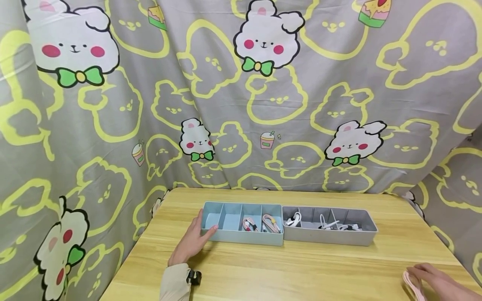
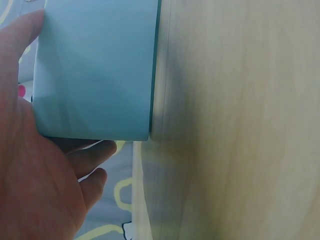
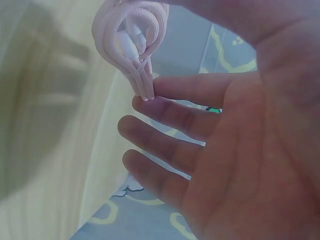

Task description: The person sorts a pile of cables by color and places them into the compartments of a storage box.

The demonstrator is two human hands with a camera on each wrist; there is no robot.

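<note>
A light blue divided storage box (image 1: 244, 237) stands on the table, pink cables (image 1: 272, 223) bundled in its right compartments. My left hand (image 1: 193, 238) holds its left end, thumb at the front rim and the other fingers around the end wall. In the left wrist view the box's smooth wall (image 2: 97, 70) fills the space beside the thumb. Over the table's right side my right hand (image 1: 438, 281) pinches a coiled pink charging cable (image 3: 106, 37). Its white plug (image 3: 128, 47) shows inside the loop; the lower fingers extend apart from the cable.
A grey divided box (image 1: 327, 237) adjoins the blue one on the right, with several white cables (image 1: 293, 219) inside. Both rest toward the back of the wooden table (image 1: 286, 271). A patterned curtain (image 1: 226, 104) hangs behind and at both sides.
</note>
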